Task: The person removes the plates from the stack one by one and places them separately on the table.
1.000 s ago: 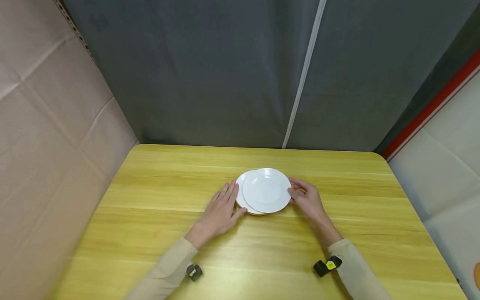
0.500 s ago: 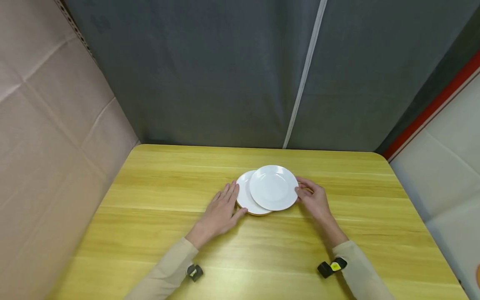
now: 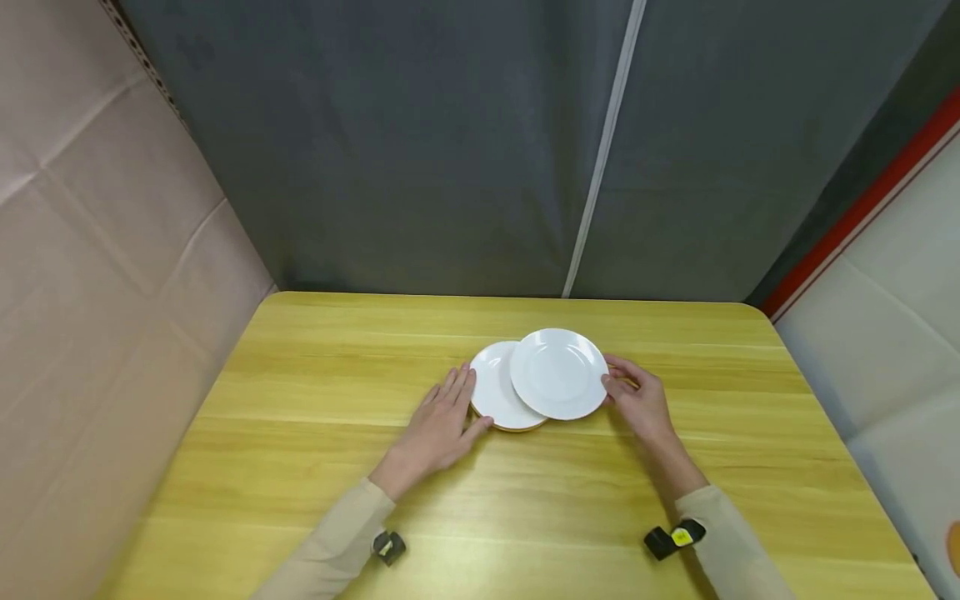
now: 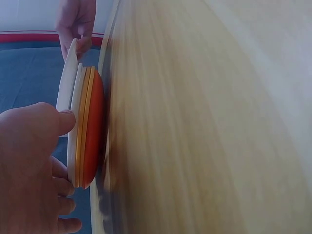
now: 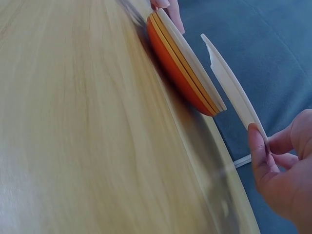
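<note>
Head view: one white plate held above its stack by the rim

The upper white plate (image 3: 560, 373) overlaps the right part of the stack from above, and the right wrist view shows a gap between them. The right grip (image 3: 639, 402) is narrowed to the plate's thickness, pinching its right rim between thumb and fingers. The left grip (image 3: 442, 423) clasps nothing; its fingers lie extended at the left edge of the lower white plate (image 3: 493, 390). Beneath that come yellow rims (image 4: 83, 126) and an orange dish (image 4: 95, 131), low over the surface (image 3: 525, 517).

Held at one edge only, the plate will probably want to dip at its far side, so a firm pinch and a level carry suit it. Its underside should clear the stack before any sideways move. Light steadying from the left is enough; a hard push could shift the lower pieces.
</note>
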Tool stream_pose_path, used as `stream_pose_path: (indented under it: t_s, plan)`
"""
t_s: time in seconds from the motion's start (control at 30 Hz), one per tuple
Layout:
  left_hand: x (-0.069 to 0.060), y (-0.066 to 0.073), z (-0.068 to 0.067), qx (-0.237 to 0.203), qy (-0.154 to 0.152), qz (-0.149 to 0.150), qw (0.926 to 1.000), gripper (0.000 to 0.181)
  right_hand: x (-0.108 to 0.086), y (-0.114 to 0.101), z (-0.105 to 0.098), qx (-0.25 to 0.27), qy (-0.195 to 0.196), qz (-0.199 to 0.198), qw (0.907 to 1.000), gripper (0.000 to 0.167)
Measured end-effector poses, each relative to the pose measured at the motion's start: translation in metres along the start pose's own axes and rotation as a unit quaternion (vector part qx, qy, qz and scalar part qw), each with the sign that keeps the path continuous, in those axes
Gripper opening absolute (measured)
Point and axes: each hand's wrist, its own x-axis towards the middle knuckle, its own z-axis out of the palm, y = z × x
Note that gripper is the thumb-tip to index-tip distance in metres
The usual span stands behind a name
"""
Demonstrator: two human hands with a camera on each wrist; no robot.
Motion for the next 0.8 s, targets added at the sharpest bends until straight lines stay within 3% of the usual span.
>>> stream_pose_path:
  t_s: [0.8]
  plan:
    - [-0.001, -0.002, -0.004, 0.005, -0.004, 0.001, 1.0, 0.084, -0.004, 0.0, -0.024, -0.002, 0.029, 0.006, 0.9996, 0.043]
